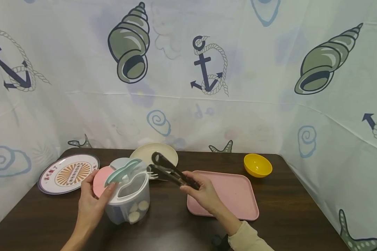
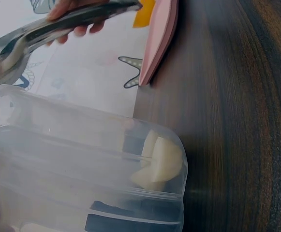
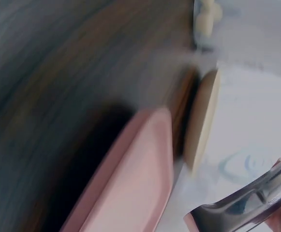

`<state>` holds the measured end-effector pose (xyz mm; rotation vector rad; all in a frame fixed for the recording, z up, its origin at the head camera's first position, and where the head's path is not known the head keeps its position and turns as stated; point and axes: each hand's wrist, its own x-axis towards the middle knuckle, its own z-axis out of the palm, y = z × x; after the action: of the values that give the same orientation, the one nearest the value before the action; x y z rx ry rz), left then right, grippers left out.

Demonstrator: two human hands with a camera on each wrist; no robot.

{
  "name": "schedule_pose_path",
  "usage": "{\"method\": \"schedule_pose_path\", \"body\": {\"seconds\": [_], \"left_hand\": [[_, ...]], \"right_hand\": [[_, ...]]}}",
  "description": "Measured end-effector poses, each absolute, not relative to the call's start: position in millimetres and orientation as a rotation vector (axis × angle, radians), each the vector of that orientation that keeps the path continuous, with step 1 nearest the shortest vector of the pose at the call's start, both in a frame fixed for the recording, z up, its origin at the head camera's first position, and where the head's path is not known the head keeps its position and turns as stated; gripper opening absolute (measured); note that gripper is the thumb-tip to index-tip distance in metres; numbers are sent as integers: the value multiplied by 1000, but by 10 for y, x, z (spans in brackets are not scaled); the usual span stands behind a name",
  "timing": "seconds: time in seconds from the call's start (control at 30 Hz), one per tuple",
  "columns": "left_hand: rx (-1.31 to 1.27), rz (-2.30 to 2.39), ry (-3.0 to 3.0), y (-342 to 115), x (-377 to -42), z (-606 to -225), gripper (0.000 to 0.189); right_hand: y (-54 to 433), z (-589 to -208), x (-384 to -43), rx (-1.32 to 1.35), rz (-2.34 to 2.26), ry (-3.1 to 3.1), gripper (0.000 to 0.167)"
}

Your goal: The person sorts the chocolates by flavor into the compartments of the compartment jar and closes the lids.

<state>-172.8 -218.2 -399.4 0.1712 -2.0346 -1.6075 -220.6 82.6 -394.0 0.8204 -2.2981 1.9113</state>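
My left hand (image 1: pixel 95 198) holds a clear plastic storage container (image 1: pixel 116 211) at its top left, fingers behind a round pink lid (image 1: pixel 102 181) and thumb by a teal lid (image 1: pixel 120 172). In the container's front compartment, whose top is uncovered, several pale round slices (image 1: pixel 134 217) lie low down; they also show through the wall in the left wrist view (image 2: pixel 164 162). Dark metal tongs (image 1: pixel 172 170) are gripped in my right hand (image 1: pixel 204 193), their spread tips pointing left near the container's rim. Nothing shows between the tips.
A pink tray (image 1: pixel 235 195) lies under and beside the right forearm. Behind it to the right is a yellow bowl (image 1: pixel 258 166). A cream plate (image 1: pixel 155 149) stands behind the container, and a printed white plate (image 1: pixel 47 181) at left. Patterned cloth (image 1: pixel 248 122) hangs behind the table.
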Motion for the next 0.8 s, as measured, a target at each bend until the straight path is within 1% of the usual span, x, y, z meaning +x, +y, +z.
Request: {"method": "schedule_pose_path", "body": {"seconds": [0.17,0.27,0.5,0.67,0.8], "left_hand": [[158,-1644,-2006,-2172,-1736,-3992,63],[155,-1663,-1992,-2174,-1743,-4001,64],[173,-1632,-2010,-2181,-1724,-3996,63],[171,-1653,-2006,-2175,-1738,-3999,63],[169,-1655,-2005,-2170,-1753,-4005,63]], "right_hand": [[1324,-3930,-2246,394,1885,-2263,38],[1687,-3937,-2282,132,1791,-2191,38],[2495,-4028,-2341,-352,1522,-1997,41],[2937,-4118,-2246,-681,1329,-2093,54],[3176,-4224,-2181,-883,1294,-2147,60]]}}
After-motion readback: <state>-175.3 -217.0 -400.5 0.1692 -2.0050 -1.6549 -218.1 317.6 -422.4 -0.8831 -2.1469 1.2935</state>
